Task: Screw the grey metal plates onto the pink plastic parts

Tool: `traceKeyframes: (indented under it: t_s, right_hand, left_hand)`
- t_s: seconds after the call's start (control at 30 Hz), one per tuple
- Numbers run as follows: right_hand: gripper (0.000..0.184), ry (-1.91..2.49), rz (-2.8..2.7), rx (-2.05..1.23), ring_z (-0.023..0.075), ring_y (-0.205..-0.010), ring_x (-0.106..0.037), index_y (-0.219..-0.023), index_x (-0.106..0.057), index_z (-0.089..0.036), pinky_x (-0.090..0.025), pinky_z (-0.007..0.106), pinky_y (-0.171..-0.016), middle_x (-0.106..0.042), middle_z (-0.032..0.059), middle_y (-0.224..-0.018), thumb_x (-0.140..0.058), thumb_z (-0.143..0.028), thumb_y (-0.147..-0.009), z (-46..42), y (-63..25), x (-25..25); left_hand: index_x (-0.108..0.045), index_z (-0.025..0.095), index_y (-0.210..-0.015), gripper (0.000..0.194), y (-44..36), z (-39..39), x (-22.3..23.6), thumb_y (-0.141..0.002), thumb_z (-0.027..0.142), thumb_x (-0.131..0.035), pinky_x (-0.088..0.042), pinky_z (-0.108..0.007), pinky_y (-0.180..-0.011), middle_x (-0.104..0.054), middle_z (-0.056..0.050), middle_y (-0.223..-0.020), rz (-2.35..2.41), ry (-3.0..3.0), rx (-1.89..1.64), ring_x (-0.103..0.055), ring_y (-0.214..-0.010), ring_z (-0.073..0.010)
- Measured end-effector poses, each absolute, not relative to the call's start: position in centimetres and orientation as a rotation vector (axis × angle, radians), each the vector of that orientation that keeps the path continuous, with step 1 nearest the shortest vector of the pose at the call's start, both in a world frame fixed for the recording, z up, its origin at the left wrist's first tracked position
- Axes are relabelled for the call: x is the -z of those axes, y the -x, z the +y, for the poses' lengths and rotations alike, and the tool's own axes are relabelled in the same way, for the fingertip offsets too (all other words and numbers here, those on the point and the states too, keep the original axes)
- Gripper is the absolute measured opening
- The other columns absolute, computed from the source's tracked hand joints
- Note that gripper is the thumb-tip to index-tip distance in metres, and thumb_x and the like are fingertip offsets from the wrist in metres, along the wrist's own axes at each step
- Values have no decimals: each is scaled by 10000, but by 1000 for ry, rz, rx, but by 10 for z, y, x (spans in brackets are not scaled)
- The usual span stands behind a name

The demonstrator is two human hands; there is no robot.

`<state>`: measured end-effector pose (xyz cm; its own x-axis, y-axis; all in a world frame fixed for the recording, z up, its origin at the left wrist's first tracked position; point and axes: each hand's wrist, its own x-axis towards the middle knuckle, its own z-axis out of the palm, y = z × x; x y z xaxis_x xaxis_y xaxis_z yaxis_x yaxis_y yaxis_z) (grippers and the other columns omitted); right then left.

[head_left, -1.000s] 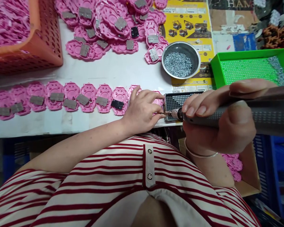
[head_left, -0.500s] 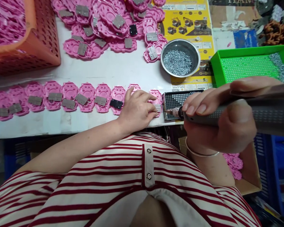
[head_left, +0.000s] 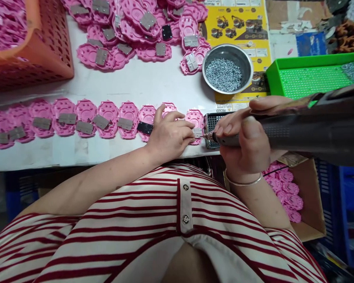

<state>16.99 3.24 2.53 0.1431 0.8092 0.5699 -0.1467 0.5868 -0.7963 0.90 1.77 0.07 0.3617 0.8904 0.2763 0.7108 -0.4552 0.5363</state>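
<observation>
My right hand (head_left: 244, 143) is wrapped round a dark electric screwdriver (head_left: 297, 122), whose bit tip touches the small grey plate on a pink paw-shaped part (head_left: 195, 118) at the right end of a row. My left hand (head_left: 169, 135) rests on that part's left side, fingers curled and pressing against the grey plate. The row of pink parts (head_left: 85, 122), each with a grey or black plate, runs leftward along the white table. A black perforated screw tray (head_left: 210, 125) sits just behind the screwdriver tip.
A steel bowl of screws (head_left: 227, 70) stands behind the hands. A green tray (head_left: 309, 76) with screws lies at the right, an orange basket (head_left: 44, 51) of pink parts at far left, a pile of pink parts (head_left: 141, 31) at the back. A cardboard box of pink parts (head_left: 286, 192) sits below the table.
My right hand has carried the screwdriver leftward and down, bringing the bit onto the grey plate of the rightmost pink part. My left hand stayed on that part.
</observation>
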Motion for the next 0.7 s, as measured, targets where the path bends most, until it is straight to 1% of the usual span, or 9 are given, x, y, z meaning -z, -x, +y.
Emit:
traceKeyframes:
  t_s: [0.07,0.1,0.2,0.3,0.4,0.47,0.53,0.6,0.7]
  right_hand:
    - [259,661,-1234,-758,86,-479,-464,-1050,-646,-342,-438,309,-466,-563,-27,-783,-670,-467,-824,35,-169,-24]
    - [303,680,-1239,-763,86,-487,-474,-1081,-642,-342,-450,318,-477,-589,-18,-837,-675,-492,-820,36,-169,-23]
    - [373,736,-1244,-819,107,-533,-503,-1036,-654,-321,-476,356,-538,-600,4,-880,-700,-585,-776,40,-170,-18]
    - [395,765,-1206,-795,128,-584,-542,-1018,-671,-319,-474,367,-561,-612,15,-884,-743,-584,-734,42,-169,-13]
    - [368,671,-1207,-804,108,-519,-533,-1046,-685,-298,-464,334,-494,-605,-1,-787,-753,-511,-755,42,-168,-18]
    - [337,565,-1200,-818,81,-455,-502,-1066,-692,-290,-438,285,-424,-553,-36,-682,-754,-448,-775,42,-166,-28]
    - [274,489,-1174,-787,61,-414,-478,-1024,-711,-287,-425,237,-383,-468,-70,-589,-766,-394,-778,40,-164,-42]
    - [183,507,-1143,-756,50,-388,-455,-940,-720,-293,-439,210,-375,-409,-88,-545,-771,-369,-782,38,-161,-56]
    - [162,567,-1130,-716,44,-366,-429,-898,-706,-303,-465,203,-364,-393,-100,-538,-774,-394,-782,35,-159,-67]
  left_hand:
    - [-799,338,-792,131,-9,18,0,-875,275,-718,-179,-750,-1185,-798,26,-1033,1408,-2316,-780,-632,-1093,-295]
    - [-797,336,-790,135,-9,18,0,-873,267,-717,-185,-748,-1184,-799,29,-1030,1411,-2325,-779,-634,-1087,-291]
    - [-794,326,-786,143,-9,18,0,-872,247,-712,-212,-743,-1176,-799,31,-1027,1412,-2345,-771,-639,-1067,-282]
    - [-800,321,-791,135,-9,19,-1,-872,255,-715,-218,-747,-1169,-799,17,-1030,1400,-2338,-769,-632,-1063,-288]
    - [-806,339,-804,119,-9,19,-1,-881,294,-727,-223,-729,-1174,-796,17,-1042,1418,-2326,-778,-627,-1077,-285]
    - [-806,351,-830,101,-8,19,0,-891,330,-728,-235,-707,-1176,-791,24,-1073,1434,-2337,-797,-624,-1100,-278]
    - [-805,358,-863,90,-7,19,0,-899,361,-723,-231,-691,-1179,-782,30,-1112,1438,-2356,-827,-616,-1133,-274]
    - [-804,363,-892,92,-6,19,-1,-908,378,-714,-205,-685,-1187,-773,29,-1143,1417,-2369,-844,-602,-1167,-274]
    - [-801,377,-912,96,-7,19,-3,-917,388,-705,-181,-677,-1191,-768,30,-1162,1356,-2354,-843,-591,-1182,-272]
